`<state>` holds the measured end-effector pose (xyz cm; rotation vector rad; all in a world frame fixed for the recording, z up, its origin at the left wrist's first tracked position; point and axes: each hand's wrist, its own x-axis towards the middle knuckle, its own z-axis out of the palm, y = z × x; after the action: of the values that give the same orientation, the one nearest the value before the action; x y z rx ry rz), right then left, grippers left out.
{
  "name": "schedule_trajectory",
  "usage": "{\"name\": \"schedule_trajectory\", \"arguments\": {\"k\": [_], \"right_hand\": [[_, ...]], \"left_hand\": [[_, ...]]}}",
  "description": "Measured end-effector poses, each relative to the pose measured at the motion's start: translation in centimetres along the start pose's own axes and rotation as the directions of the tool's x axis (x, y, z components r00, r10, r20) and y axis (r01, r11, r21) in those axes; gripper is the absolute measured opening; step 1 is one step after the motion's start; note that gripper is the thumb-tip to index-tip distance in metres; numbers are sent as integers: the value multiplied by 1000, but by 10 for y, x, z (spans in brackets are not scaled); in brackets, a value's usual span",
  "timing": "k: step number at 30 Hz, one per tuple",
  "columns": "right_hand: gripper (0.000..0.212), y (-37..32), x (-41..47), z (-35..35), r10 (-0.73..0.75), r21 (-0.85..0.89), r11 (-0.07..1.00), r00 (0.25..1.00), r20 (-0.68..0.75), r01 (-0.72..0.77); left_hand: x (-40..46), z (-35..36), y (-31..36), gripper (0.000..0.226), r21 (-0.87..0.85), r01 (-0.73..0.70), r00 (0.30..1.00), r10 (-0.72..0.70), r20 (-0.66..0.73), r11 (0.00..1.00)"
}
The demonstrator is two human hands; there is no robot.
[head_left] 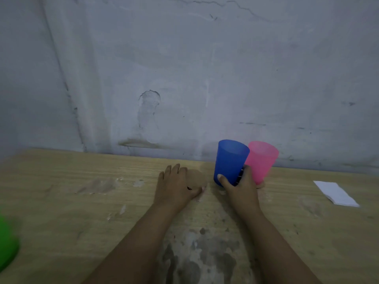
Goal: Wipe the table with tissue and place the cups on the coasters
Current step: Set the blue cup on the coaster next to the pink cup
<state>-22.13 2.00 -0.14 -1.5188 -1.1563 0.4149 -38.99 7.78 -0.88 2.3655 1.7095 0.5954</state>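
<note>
The right hand [242, 187] is clamped on two cups at once. Its thumb lies across the front of the blue cup [230, 161], and its fingers curl round between and behind the pair. The pink cup [261, 161] sits against the blue cup's right side, touching it. Both cups tilt, their open mouths leaning up and away toward the wall [184, 68]. Whether their bases touch the table [71, 181] cannot be told; the hand hides them.

The left hand [176, 186] lies palm down just left of the right hand, fingers fairly straight and together, pressing on a round brown coaster [198, 178]. The coaster lies flat on the table, its right half showing past the fingers, just left of the blue cup's base. A small dark mark and a pale speck show at the thumb side of this hand; what they are cannot be told.

Both forearms run from the lower edge of the view to the hands.

Further out, a folded white tissue [336, 193] lies flat on the table well to the right of the cups, untouched by either hand. At the far left edge a green object [7, 242], blurred, is cut off by the frame.

The table is light wood grain, with pale scuffs left of centre and dark worn patches at the near edge between the forearms. The wall behind is grey-white, cracked and patched.
</note>
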Motion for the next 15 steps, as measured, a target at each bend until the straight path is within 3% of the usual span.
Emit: {"name": "schedule_trajectory", "arguments": {"k": [15], "right_hand": [[44,5,3,2,11,57,998,999,-39,-9]], "left_hand": [[20,19,6,97,-20,21,999,-21,35,1000]]}}
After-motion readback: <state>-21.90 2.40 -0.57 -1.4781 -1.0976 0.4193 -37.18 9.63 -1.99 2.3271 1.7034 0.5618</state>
